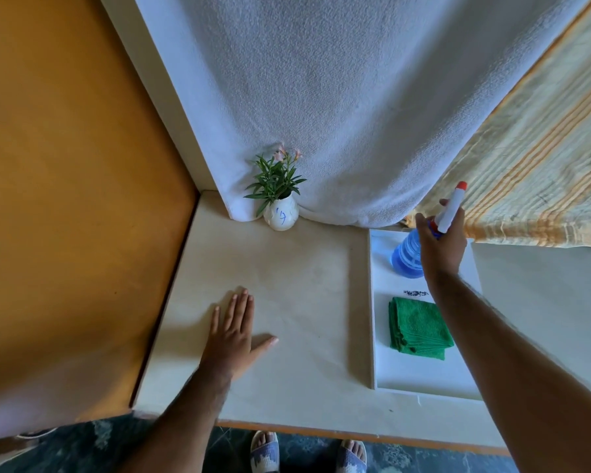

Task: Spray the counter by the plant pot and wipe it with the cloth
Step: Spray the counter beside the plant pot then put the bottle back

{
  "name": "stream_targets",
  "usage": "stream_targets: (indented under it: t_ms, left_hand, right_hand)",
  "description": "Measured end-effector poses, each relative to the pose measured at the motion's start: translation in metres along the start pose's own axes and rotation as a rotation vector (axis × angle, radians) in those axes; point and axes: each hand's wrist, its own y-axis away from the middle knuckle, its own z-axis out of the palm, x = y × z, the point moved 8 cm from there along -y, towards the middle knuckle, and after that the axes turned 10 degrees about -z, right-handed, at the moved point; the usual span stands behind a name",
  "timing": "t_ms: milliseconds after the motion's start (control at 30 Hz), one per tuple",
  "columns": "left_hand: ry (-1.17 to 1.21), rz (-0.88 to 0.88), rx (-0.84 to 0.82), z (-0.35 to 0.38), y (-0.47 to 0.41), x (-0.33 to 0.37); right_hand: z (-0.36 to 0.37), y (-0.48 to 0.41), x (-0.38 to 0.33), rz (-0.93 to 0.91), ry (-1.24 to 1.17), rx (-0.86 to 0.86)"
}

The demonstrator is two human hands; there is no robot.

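— How far along is the job?

— Barely begun, I'd judge. The right hand (pixel 440 244) has its grip closed around the neck of a blue plastic spray bottle with a white and red nozzle (pixel 408 257). The bottle is tilted over the far end of a shallow white tray (pixel 377 336) toward the counter's right side; whether it touches the tray, I cannot tell.

— And the cloth?

— The folded green microfibre cloth (pixel 418 327) lies untouched in the tray's near half.

— The other hand?

— The left hand (pixel 234 332) rests flat and open on the pale beige counter (pixel 304 285), holding nothing. The small white ceramic pot of green leaves and pink flowers (pixel 282 216) stands at the far edge near the left corner. The counter looks dry, so spraying and wiping both seem left.
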Motion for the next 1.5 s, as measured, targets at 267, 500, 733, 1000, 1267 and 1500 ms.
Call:
stream_targets:
  t_ms: [267,500,733,1000,1267,1500]
  left_hand:
    - [0.000,0.010,0.017,0.002,0.000,-0.001]
    - [0.020,0.015,0.030,0.003,-0.001,-0.002]
    - [0.091,0.040,0.107,-0.001,0.003,-0.002]
    - [0.086,0.041,0.123,0.001,0.001,-0.003]
    - [0.099,0.038,0.121,-0.001,0.002,-0.003]
    - [0.095,0.036,0.103,0.000,0.002,-0.003]
  right_hand:
    - [0.010,-0.006,-0.031,-0.025,-0.079,0.008]
    - [0.093,0.029,-0.088,-0.147,0.026,-0.362]
    - [0.175,0.089,-0.085,-0.181,0.221,-0.766]
    - [0.203,0.102,-0.063,-0.079,0.373,-0.846]
    - [0.204,0.096,-0.071,-0.097,0.499,-0.783]
    - [0.203,0.095,-0.077,-0.118,0.517,-0.744]
